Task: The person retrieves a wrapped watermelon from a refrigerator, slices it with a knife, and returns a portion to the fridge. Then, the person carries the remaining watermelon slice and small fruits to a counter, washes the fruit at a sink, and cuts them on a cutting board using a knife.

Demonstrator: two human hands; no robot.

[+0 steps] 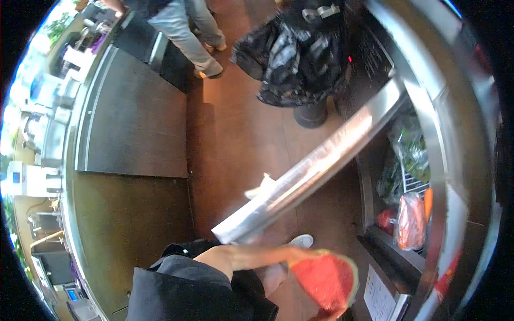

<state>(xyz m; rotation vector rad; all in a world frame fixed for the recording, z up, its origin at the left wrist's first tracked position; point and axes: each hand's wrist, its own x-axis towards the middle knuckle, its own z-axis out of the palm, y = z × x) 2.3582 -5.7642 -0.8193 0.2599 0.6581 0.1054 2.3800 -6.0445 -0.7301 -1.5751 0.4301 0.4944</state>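
My bare left arm reaches out from a black sleeve. My left hand (297, 255) is closed on the near rim of a cut watermelon (325, 280), whose red flesh faces up inside a thin green rind. At the watermelon's lower edge a dark reddish shape, possibly my right hand (328, 314), is too shaded to make out. Beside the left arm, a long metal-edged fridge door (316, 168) stands swung out over the floor. Behind the door shows a pale shape (261, 187), which I cannot identify.
Inside the open fridge (364, 200) are bagged greens (412, 147) and wrapped orange-red food (411, 222). A black bag-lined bin (300, 59) stands ahead. Another person's legs (184, 37) are at the upper left, beside the counter (68, 214). A white sheet (379, 293) is at the lower right.
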